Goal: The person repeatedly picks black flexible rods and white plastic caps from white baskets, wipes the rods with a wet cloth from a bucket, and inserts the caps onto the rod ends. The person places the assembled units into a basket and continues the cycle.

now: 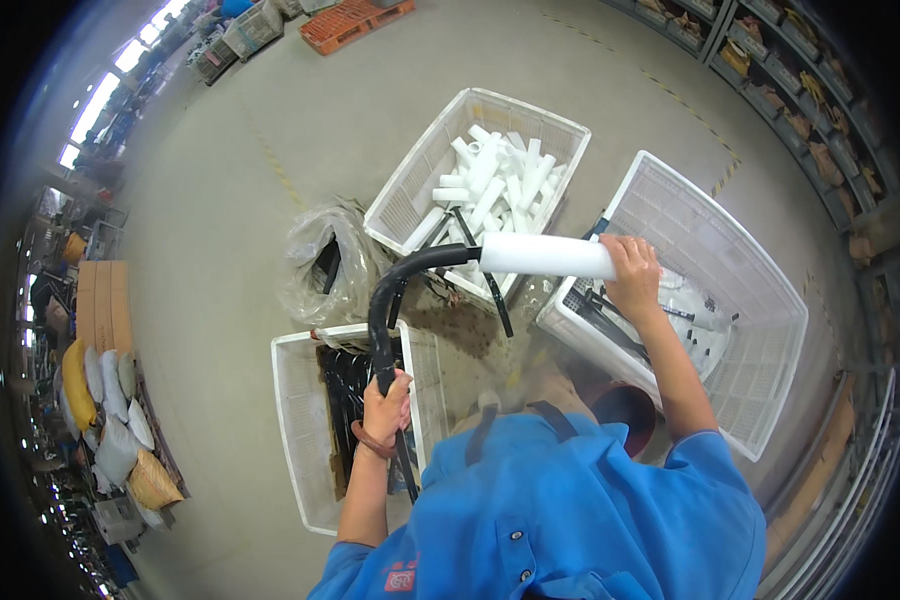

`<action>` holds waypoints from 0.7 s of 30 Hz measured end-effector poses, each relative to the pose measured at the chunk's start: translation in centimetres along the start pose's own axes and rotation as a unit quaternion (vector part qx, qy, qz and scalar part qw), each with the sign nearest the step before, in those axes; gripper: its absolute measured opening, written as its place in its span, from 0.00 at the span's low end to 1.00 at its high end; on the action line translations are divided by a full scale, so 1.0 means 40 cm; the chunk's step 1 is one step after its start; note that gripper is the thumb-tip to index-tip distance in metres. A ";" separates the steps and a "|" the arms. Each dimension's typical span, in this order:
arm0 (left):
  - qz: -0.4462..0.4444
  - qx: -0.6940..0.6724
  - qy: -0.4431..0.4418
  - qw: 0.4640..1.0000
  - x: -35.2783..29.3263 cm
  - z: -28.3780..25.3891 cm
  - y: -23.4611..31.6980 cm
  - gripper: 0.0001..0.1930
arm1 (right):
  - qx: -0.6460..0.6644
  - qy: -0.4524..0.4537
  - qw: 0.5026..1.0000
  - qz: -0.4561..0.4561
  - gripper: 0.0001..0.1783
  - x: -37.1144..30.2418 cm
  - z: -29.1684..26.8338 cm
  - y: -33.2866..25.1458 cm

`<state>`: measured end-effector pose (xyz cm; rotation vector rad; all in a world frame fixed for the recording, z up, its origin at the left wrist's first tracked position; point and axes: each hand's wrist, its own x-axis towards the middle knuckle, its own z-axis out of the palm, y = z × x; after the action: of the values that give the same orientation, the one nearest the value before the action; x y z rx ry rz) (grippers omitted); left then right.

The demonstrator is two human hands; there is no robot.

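Note:
My left hand (pixel 386 405) is closed around a bent black tube (pixel 385 305), which curves up and over to the right. Its far end meets a white foam sleeve (pixel 540 254), seemingly fitted onto the end of the tube. Wrapped round the right end of that sleeve is my right hand (pixel 632 275). Below my left hand, a white crate (pixel 290 400) holds black parts in shiny wrapping. Ahead, beyond the tube, another white crate (pixel 410 180) is heaped with white foam tubes (pixel 500 180).
A third white crate (pixel 750 260) on the right contains black rods and clear plastic. Crumpled clear plastic bag (pixel 315 265) stands on the floor between crates. Stacked sacks (pixel 115 410) lie far left, shelves with bins (pixel 790 90) far right, an orange pallet (pixel 350 22) at the back.

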<state>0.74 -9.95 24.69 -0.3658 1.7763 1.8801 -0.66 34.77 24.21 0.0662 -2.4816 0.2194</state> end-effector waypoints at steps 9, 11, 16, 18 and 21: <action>-0.025 0.127 -0.081 0.988 -0.008 0.251 -0.045 0.11 | 0.322 -0.339 0.884 0.007 0.28 0.064 -0.025 0.028; -0.012 0.174 -0.104 0.979 0.015 0.294 -0.045 0.13 | 0.361 -0.445 0.819 0.030 0.32 0.098 -0.068 0.084; 0.138 0.315 -0.065 0.937 0.048 0.403 -0.032 0.20 | 0.207 -0.360 0.910 0.012 0.26 0.163 -0.097 -0.012; 0.093 0.251 -0.098 0.958 0.047 0.414 -0.016 0.18 | 0.090 -0.239 0.934 -0.250 0.12 0.189 -0.069 -0.112; -0.048 0.108 -0.177 0.977 0.048 0.372 0.007 0.16 | 0.062 -0.064 0.946 -0.312 0.08 0.207 -0.042 -0.163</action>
<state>1.32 5.03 25.42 -0.0319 1.6622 1.5527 -5.57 28.67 31.47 0.9270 -2.4310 0.0973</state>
